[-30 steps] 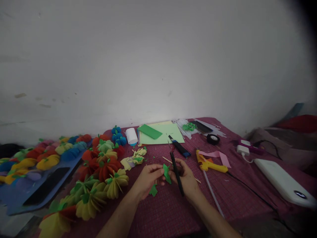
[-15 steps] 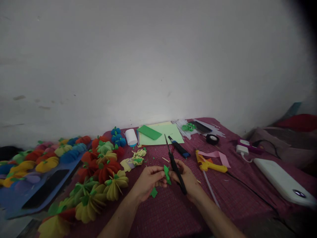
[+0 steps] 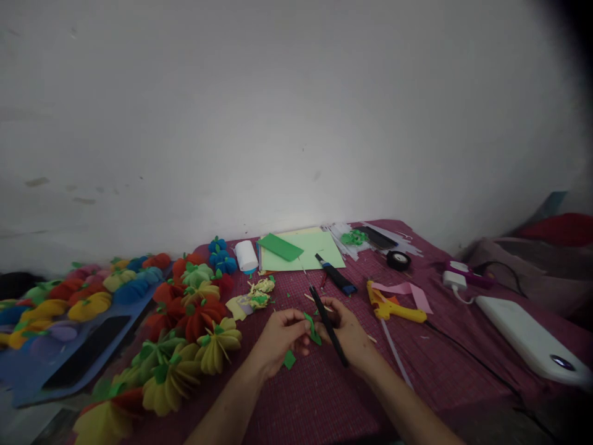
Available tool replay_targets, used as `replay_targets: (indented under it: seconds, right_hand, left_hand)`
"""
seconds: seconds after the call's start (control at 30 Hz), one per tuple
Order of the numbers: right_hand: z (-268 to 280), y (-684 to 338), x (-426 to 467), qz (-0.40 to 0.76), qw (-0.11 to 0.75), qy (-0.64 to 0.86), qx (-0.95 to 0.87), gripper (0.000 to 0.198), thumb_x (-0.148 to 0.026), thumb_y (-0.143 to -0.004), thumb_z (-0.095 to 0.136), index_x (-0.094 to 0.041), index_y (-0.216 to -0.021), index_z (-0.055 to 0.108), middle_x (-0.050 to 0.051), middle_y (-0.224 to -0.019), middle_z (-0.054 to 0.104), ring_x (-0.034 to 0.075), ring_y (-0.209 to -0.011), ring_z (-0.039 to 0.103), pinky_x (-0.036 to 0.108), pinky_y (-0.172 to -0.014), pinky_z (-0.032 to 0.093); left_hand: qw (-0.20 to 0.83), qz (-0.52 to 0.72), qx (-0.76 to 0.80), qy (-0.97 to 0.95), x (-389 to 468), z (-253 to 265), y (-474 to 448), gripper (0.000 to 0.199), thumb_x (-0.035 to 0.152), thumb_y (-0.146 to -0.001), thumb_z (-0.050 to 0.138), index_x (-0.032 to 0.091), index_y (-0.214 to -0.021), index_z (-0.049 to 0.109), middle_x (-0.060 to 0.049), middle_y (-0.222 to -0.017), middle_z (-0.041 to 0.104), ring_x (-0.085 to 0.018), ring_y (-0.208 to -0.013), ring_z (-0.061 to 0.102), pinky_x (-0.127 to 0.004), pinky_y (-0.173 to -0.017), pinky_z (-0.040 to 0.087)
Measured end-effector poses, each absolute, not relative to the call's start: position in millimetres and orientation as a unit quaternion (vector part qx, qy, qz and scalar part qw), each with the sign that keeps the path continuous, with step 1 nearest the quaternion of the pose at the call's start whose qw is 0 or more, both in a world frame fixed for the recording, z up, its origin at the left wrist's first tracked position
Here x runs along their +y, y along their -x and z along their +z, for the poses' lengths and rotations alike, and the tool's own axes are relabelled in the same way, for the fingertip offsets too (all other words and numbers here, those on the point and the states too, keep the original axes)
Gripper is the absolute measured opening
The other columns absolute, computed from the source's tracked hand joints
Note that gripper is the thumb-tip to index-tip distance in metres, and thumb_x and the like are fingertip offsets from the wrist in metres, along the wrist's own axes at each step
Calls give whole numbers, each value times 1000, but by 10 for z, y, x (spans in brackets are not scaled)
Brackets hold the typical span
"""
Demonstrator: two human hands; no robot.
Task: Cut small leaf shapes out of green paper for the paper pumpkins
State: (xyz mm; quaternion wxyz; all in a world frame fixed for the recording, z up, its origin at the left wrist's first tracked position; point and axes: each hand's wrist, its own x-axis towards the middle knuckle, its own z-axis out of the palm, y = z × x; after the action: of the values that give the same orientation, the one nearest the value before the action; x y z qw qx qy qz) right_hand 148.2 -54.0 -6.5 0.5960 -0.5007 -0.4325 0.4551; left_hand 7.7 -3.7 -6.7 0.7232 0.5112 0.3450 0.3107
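Note:
My left hand [image 3: 277,345] pinches a small green cut piece [image 3: 314,334] between thumb and fingers. From the other side, the fingertips of my right hand [image 3: 353,339] come close to that piece; whether they touch it is unclear. Closed around what look like black-handled scissors [image 3: 330,327], seen edge-on, my right hand has their thin blades pointing away toward the wall. A green scrap [image 3: 290,360] shows just below my left fingers. Near my right hand a thin wooden stick [image 3: 311,298] rests on the cloth, partly hidden behind the scissors.
Colourful pumpkin-like flower crafts [image 3: 169,386] crowd the left, beside a dark phone [image 3: 88,352]. Behind my hands lie pale green sheets [image 3: 319,252], a green strip [image 3: 280,246] and a utility knife [image 3: 338,277]. Rightward are a yellow glue gun [image 3: 401,313], black tape [image 3: 398,260] and a white power bank [image 3: 523,334].
The scissors have tilted, so their blades reach slightly further left and look thinner. The green piece has turned a little between my fingers. Both hands have stayed nearly in place.

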Motion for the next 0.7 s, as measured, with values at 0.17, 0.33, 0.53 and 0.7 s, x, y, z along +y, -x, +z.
replay_targets:
  seconds: [0.17,0.33,0.53,0.7]
  right_hand:
    - [-108,-1501,-584,454,621,488,-411,38,-26,-62,73,-20,-93,52,-6,-64,58,12,-56,51,22,-52,38]
    - [-178,-1466,-611,426,635,492,-416,50,-26,-58,79,-21,-99,51,-3,-70,61,17,-67,59,28,-66,46]
    - [-202,-1355,-547,401,656,490,-411,46,-24,-60,76,-22,-98,51,-3,-72,59,16,-67,58,27,-61,47]
    - [-205,-1352,-528,393,657,489,-417,43,-25,-62,74,-23,-99,51,-3,-72,59,18,-67,59,28,-60,48]
  left_hand:
    - [738,342,336,-475,-28,-33,-62,28,34,-60,77,13,-63,58,0,-59,55,-11,-53,49,-21,-42,44]
    - [746,367,330,-446,-30,-21,-66,30,34,-59,79,13,-65,59,-1,-62,57,-11,-54,51,-21,-45,44]
    - [742,383,330,-441,-50,-19,-84,30,34,-58,80,12,-64,61,-1,-60,57,-11,-53,52,-23,-47,44]
    - [735,375,334,-455,-72,-17,-89,31,35,-57,81,13,-67,61,0,-59,55,-11,-53,51,-22,-46,43]
